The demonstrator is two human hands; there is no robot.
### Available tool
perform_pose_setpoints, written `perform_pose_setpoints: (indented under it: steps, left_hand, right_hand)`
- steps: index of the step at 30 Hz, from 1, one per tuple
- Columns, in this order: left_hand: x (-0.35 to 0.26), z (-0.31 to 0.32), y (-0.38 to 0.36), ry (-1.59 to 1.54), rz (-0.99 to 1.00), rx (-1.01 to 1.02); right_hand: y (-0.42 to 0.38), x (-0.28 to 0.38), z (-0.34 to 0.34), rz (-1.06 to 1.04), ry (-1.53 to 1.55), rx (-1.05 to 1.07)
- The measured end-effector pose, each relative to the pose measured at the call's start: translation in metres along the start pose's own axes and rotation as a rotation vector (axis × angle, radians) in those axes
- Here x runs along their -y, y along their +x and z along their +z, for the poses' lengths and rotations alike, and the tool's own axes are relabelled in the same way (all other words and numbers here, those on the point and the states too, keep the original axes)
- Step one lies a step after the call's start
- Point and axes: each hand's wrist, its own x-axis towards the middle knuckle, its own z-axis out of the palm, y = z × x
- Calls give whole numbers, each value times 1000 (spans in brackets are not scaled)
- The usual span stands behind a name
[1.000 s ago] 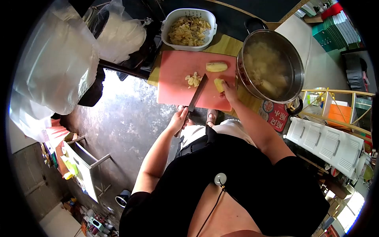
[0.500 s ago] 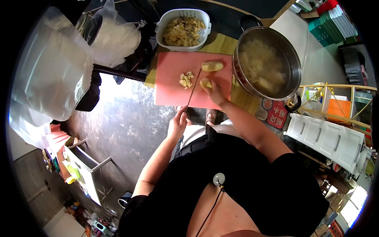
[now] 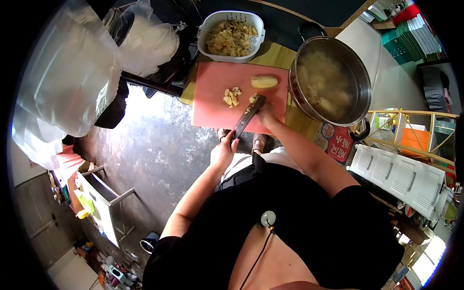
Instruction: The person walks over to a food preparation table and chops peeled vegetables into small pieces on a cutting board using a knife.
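Observation:
My left hand (image 3: 224, 152) is closed around the handle of a knife (image 3: 248, 116). The blade slants up and to the right over a pink cutting board (image 3: 208, 79), its broad side showing. Partly behind the blade, my right hand (image 3: 267, 115) is curled at a pale yellow vegetable piece (image 3: 253, 98); the fingertips are mostly hidden. A small heap of cut pieces (image 3: 232, 97) lies left of the knife. Above my right hand rests a longer pale yellow vegetable chunk (image 3: 264, 81), lying on its side.
Behind the board stands a white basket (image 3: 199, 38) of sliced pieces. To its right, a large metal pot (image 3: 293, 87) holds cloudy liquid and pale chunks. Plastic bags (image 3: 72, 72) hang at left. A white drawer unit (image 3: 396, 176) is at right, and a metal-legged stand (image 3: 104, 208) at lower left.
The knife has swung right and turned from edge-on to showing its broad side, now covering part of my right hand. The view has shifted slightly.

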Motion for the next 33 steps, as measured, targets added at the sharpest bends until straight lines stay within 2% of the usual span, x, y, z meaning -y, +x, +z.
perform_pose_setpoints:
  steps: [2, 3, 4, 5, 7, 9, 11, 14, 16, 17, 18, 20, 23, 25, 26, 29, 30, 33]
  left_hand:
    - [2, 3, -1, -17, -15, -23]
    - [7, 7, 2, -33, -20, -45]
    - [12, 11, 5, -51, -24, -68]
    - [18, 12, 8, -236, -76, -38]
    - [23, 4, 4, -600, -182, 37]
    - [22, -6, -1, -774, -226, 81]
    - [17, -18, -6, -685, -135, 106]
    - [8, -24, -16, -527, 0, 21]
    - [4, -21, -12, -506, -50, 90]
    - [3, -19, -9, -496, -75, 124]
    - [9, -8, 1, -361, -137, 174]
    - [15, -1, 6, -349, -121, 150]
    - [6, -8, 3, -231, -86, 114]
    - [0, -8, 1, -40, -89, 76]
    - [1, -6, 2, -16, -97, 74]
    - [9, -2, 0, -188, -129, 7]
    - [31, 20, 5, -257, -17, -166]
    - [22, -5, 1, -653, -213, 86]
  right_hand:
    - [-8, 10, 0, 55, -284, -7]
    - [-13, 12, 1, 29, -578, -17]
    - [-13, 14, 0, -1, -663, 11]
    - [-12, 15, 0, -33, -748, 37]
    - [-14, 18, -5, -85, -496, 158]
    - [-17, 29, -6, 100, -464, 143]
    - [-13, 48, -3, 269, -432, 135]
    - [-15, 51, -14, 148, -353, 252]
    - [-1, -10, -27, -115, -494, 229]
    - [-1, -16, -28, -137, -544, 199]
    - [-1, -21, -29, -156, -594, 168]
    - [-12, 27, -13, 16, -650, 78]
    - [-27, 82, -1, 124, -543, 133]
    - [-11, 18, -8, 164, -538, 70]
    - [-8, 7, -9, 185, -483, 56]
    - [-9, 4, -9, 247, -210, 42]
    - [-8, -1, -11, 214, -169, 21]
    - [-6, -15, -25, 156, -144, 15]
